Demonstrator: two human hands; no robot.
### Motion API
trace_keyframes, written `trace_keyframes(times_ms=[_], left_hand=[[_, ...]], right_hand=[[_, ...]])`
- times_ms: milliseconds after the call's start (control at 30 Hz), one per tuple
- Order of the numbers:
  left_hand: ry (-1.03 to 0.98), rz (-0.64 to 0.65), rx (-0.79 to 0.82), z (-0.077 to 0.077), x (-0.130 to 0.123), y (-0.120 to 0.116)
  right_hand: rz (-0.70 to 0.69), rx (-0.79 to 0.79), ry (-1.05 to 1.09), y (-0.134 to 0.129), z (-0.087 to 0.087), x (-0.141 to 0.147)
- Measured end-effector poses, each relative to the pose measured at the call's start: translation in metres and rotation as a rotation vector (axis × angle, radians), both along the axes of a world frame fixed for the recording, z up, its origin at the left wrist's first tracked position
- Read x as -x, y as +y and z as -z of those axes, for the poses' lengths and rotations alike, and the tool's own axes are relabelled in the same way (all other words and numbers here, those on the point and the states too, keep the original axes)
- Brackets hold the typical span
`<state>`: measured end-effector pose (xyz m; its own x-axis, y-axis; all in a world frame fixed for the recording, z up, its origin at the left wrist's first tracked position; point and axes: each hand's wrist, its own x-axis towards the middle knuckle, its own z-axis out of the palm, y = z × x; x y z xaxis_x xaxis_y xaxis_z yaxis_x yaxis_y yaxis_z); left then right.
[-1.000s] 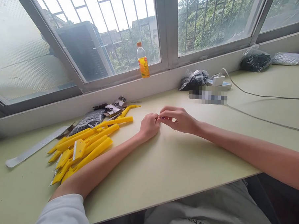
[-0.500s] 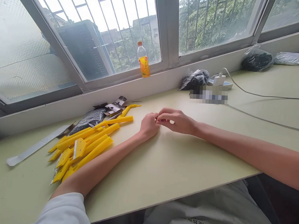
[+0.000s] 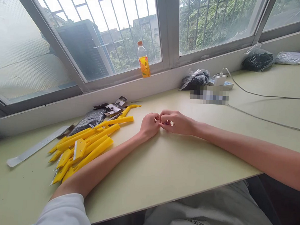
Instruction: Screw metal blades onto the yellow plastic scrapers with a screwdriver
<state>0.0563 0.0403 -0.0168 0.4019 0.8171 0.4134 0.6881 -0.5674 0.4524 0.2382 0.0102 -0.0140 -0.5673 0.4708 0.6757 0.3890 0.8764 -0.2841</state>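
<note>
L hand (image 3: 150, 125) is half-curled, back up, its fingertips turned in toward the other hand; can't tell whether it's gripping anything, since most of the fingers are hidden. R hand (image 3: 178, 123) is bent into a loose ring, thumb under, fingers over, closed on a small dark item w/ a reddish-purple tint (image 3: 167, 122), its tips meeting the L ones. The item sits btwn the two hands, just above the pale yellow-green tabletop (image 3: 137, 178); mostly covered, so exact shape unclear.

Writing: dark caps on the grey cloth (image 3: 210, 208) over the person's lap read "THE FUTURE IS IN", upside down, rest cut off. The clear plastic bottle w/ orange cap and yellow label (image 3: 144, 64), upright on the window ledge, carries one big dark character plus a small red mark; brand n/a, too small. Black-and-white printed packaging (image 3: 114, 108) has text too tiny to read.

Yellow plastic scrapers (image 3: 79, 149) lie heaped beside the L forearm, approx. parallel, handles toward the hands. R side, far edge: white plug-in charger (image 3: 219, 80) w/ grey cable, next to a clear bag of black stuff (image 3: 196, 80).
</note>
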Motion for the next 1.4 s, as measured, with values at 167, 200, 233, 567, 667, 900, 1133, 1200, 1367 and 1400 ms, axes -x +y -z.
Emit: trace_keyframes(times_ms=[167,200,233,567,667,900,1133,1200,1367,1400], left_hand=[[-0.021,0.012,-0.009,0.004,0.001,0.002],[-0.019,0.013,-0.013,0.004,0.001,0.002],[-0.016,0.013,-0.017,0.004,0.0,0.002],[-0.035,0.015,-0.017,0.004,-0.001,-0.001],[-0.051,-0.008,-0.023,0.004,-0.002,-0.002],[0.015,0.005,-0.084,0.004,-0.004,-0.004],[0.084,0.039,0.07,0.004,-0.006,-0.004],[0.11,0.054,0.099,0.003,-0.007,-0.005],[0.17,0.081,0.129,0.003,-0.008,-0.006],[0.178,0.086,0.132,0.004,-0.008,-0.006]], right_hand=[[0.07,0.057,0.001,0.007,0.003,-0.005],[0.087,0.07,0.003,0.008,0.004,-0.007],[0.106,0.088,0.003,0.01,0.004,-0.008],[0.317,0.18,-0.125,0.015,0.004,-0.017],[0.341,0.125,-0.067,0.021,0.004,-0.021],[0.631,0.155,-0.093,0.042,0.009,-0.047],[0.675,0.231,-0.217,0.035,0.012,-0.039],[0.65,0.235,-0.224,0.029,0.01,-0.029],[0.546,0.273,-0.231,0.014,0.007,-0.008],[0.525,0.283,-0.228,0.012,0.006,-0.005]])
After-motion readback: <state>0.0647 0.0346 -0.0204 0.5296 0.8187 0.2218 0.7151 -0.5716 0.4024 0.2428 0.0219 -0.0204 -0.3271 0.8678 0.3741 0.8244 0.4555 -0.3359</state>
